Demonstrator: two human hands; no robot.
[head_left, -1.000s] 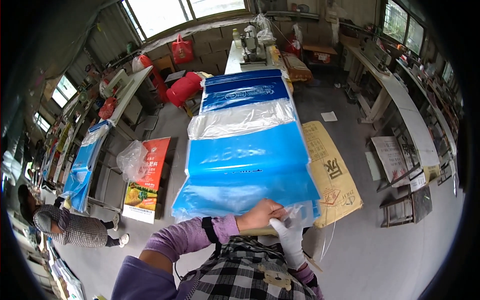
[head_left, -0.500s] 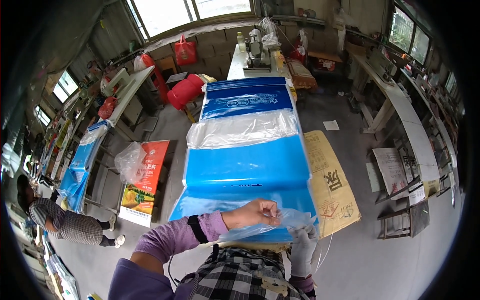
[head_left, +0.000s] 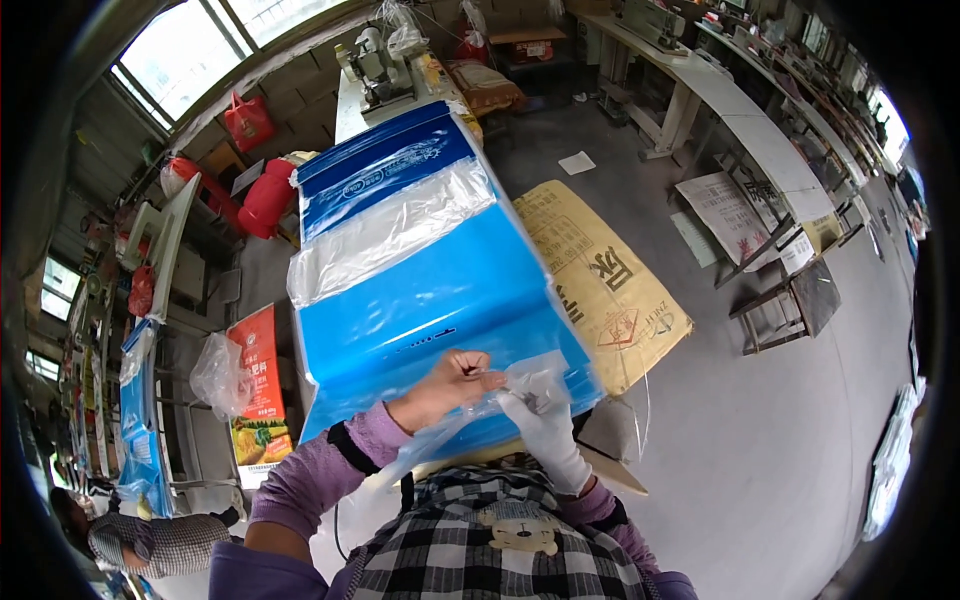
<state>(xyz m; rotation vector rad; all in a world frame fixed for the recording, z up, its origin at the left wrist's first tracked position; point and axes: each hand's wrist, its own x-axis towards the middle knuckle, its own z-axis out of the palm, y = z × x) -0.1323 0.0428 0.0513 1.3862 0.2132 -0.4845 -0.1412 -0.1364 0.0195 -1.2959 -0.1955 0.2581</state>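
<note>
A sheet of clear plastic film [head_left: 541,372], perhaps a liner bag, stretches between my two hands just above the near end of a blue plastic sack [head_left: 420,285]. My bare left hand [head_left: 447,388] pinches the film with its fingers curled. In a white glove, my right hand [head_left: 545,425] grips the film's other side. Some film trails below my left wrist. Under my hands, the blue sacks lie flat in a stack, the far part darker with white print. A band of folded clear plastic [head_left: 400,230] lies across the stack.
Beyond the stack stands a sewing machine [head_left: 382,75] on a white table. A large yellow-brown sack [head_left: 600,290] lies to the right, a red printed sack [head_left: 256,385] to the left. A wooden stool [head_left: 800,300] stands further right. Another person [head_left: 165,540] is at lower left.
My view has turned to the right, so the stack now slants leftward. My right hand has moved up onto the film beside my left hand; both still hold the film.
</note>
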